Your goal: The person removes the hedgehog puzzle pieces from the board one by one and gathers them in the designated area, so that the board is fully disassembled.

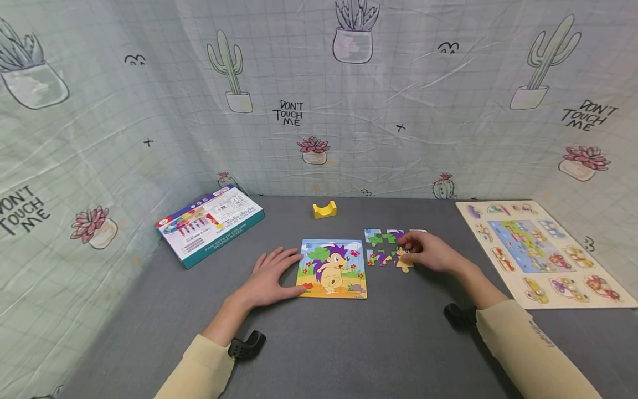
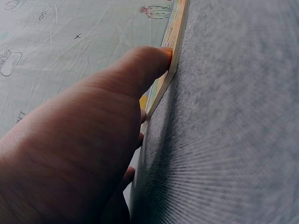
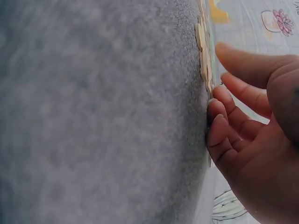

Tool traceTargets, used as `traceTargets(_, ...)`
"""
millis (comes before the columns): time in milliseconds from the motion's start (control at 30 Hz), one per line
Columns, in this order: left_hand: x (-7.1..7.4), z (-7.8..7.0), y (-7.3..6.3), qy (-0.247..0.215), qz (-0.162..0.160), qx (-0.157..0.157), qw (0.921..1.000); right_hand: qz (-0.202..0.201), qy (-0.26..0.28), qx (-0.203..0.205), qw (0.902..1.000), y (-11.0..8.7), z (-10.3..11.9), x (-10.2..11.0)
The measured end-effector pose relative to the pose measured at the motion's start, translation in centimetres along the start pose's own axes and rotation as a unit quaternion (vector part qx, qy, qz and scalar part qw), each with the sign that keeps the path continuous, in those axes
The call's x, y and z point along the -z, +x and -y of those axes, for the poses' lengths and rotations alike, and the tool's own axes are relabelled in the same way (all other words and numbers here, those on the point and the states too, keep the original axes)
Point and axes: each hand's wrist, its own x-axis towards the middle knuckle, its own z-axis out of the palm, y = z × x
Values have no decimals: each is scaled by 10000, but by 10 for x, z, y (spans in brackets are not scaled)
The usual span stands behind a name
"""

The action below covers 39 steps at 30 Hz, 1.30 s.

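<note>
A square puzzle board (image 1: 331,269) with a purple-haired cartoon hedgehog picture lies flat in front of me. At its left edge is my left hand (image 1: 271,280), fingers spread; its thumb touches the board's edge in the left wrist view. Several loose jigsaw pieces (image 1: 382,257) lie to the right of the board, small gaps between them. Over the rightmost ones hovers my right hand (image 1: 432,252), partly covering them. The right wrist view shows its thumb (image 3: 240,60) apart from the bent fingers, beside the pieces' edges (image 3: 202,51), with nothing visibly pinched.
Behind the board stands a small yellow arched block (image 1: 324,210). A flat box (image 1: 211,224) of beaded columns lies at the left. At the right is a wooden vehicle puzzle board (image 1: 508,238). A printed curtain (image 1: 379,160) closes off the grey table's back.
</note>
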Motion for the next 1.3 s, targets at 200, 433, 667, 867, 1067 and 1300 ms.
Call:
traceTargets(200, 0, 0, 0, -14, 12, 6, 10000, 186, -89, 226, 9995, -6, -1, 2)
traceTargets(433, 0, 1, 0, -9, -10, -33, 10000, 339, -216, 419, 9983, -9, -1, 1)
traceTargets(667, 0, 0, 0, -14, 24, -17, 10000, 291, -272, 411, 9984, -10, 0, -1)
traceTargets(867, 0, 0, -1, -5, 9, -20, 10000, 279, -307, 355, 9985, -10, 0, -1)
traceTargets(1067, 1, -2, -1, -23, 23, -3, 10000, 304, -247, 290, 9988, -10, 2, -1)
traceTargets(1300, 0, 0, -1, 17, 9, -22, 10000, 206, -220, 261, 9992, -11, 5, 3)
